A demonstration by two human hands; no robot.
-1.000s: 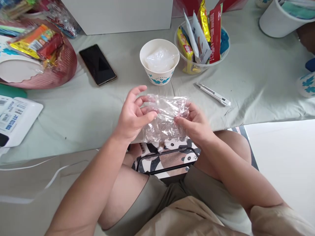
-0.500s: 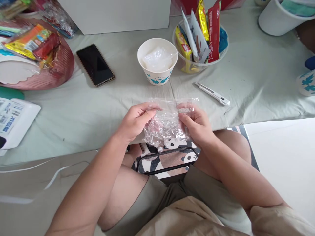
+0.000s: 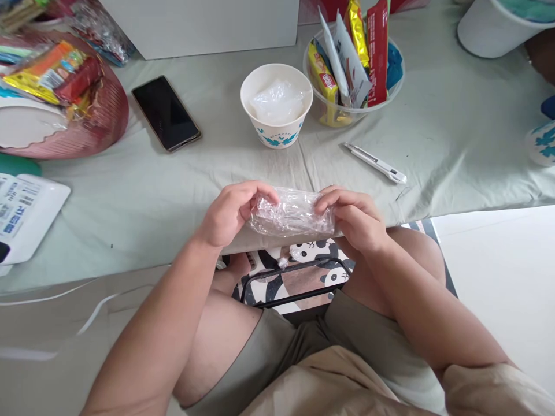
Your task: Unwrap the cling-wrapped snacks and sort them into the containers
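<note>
A crinkled clear plastic bag (image 3: 292,214) is stretched between my two hands at the table's front edge. My left hand (image 3: 236,211) grips its left end, fingers curled over the film. At the right end my right hand (image 3: 353,214) pinches the bag between thumb and fingers. Just beyond stands a white paper bowl (image 3: 280,134) with blue leaf prints, holding crumpled translucent plastic (image 3: 277,103). To its right, a white utility knife (image 3: 375,163) lies on the cloth.
A phone (image 3: 167,112) lies left of the bowl. Behind the knife sits a clear tub (image 3: 342,118) of snack packets. A pink basket (image 3: 110,115) of packets and a white labelled box (image 3: 39,214) are on the left. A white bucket (image 3: 485,32) stands far right.
The bag has gone from spread out and upright to a flatter, narrower folded bundle. My fingers have come over its upper edge, and its lower part no longer hangs past the table edge.
</note>
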